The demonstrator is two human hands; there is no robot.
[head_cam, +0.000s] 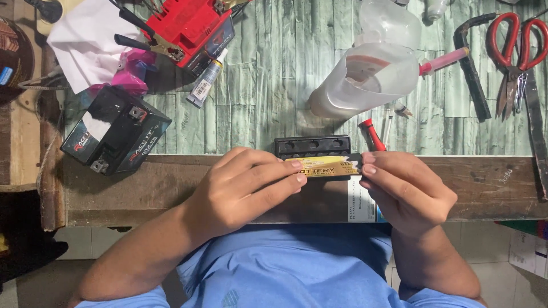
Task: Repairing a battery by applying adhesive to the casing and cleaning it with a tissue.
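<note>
- Both hands, left hand (245, 185) and right hand (402, 191), pinch the ends of a gold label strip (325, 167).
- Strip's long axis runs left-right, over a black battery (312, 145).

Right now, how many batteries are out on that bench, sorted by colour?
Red battery: 1
Black battery lying on its side: 1
Black battery with a gold label, held between the left hand and the right hand: 1
Total: 3

gold label (323, 167) front-centre | white label (361, 206) below | tube label (202, 86) upper-left
</note>
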